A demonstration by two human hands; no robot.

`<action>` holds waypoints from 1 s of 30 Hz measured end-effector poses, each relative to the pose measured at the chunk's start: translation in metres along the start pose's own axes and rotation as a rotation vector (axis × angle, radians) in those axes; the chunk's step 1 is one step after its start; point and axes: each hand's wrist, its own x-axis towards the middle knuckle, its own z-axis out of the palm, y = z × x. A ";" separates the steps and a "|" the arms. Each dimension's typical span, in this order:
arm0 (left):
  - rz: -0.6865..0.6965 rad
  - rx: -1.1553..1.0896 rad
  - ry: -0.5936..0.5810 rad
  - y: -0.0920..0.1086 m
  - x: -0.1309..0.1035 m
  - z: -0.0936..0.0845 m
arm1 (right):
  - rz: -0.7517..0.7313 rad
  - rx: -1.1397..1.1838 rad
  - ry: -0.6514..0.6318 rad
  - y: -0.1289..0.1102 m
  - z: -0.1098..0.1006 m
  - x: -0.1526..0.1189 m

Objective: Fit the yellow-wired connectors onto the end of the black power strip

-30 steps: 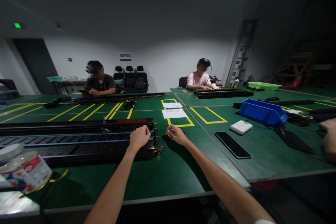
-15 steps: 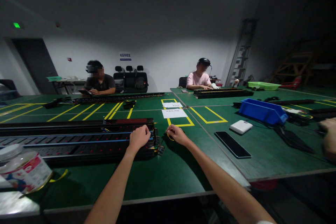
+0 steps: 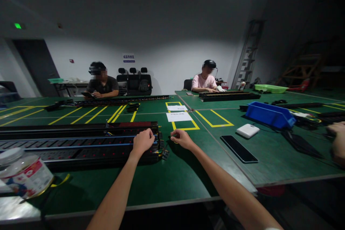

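Observation:
A long black rail assembly (image 3: 88, 153) with blue strips and rows of red spots lies across the left of the table. Over its right end rests my left hand (image 3: 144, 140), fingers curled closed; what they grip is hidden. Thin wires and a small dark connector piece (image 3: 165, 155) stick out from that end. Just right of them, apart from the rail, is my right hand (image 3: 181, 138), thumb and forefinger bent together in a pinch. A bit of something yellow shows under it, too small to name.
Right of my arm lie a phone (image 3: 239, 148), a white box-shaped device (image 3: 248, 130) and a blue bin (image 3: 269, 114). A clear jar (image 3: 29, 176) stands front left. Paper sheets (image 3: 179, 116) lie ahead. Two people sit across the table; another person's hand (image 3: 336, 140) is far right.
My right hand's fingertips have shifted slightly, and less of the yellow bit shows beneath them. My left hand and the rail assembly stay in place.

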 end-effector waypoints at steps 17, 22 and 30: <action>0.003 0.008 0.008 -0.002 0.001 0.003 | 0.067 0.289 0.061 -0.002 0.001 0.005; 0.003 0.019 0.009 -0.001 0.001 0.002 | 0.006 0.136 0.074 -0.010 -0.001 0.002; 0.004 0.015 0.004 0.000 0.000 0.000 | -0.208 -0.334 -0.051 -0.031 0.002 -0.010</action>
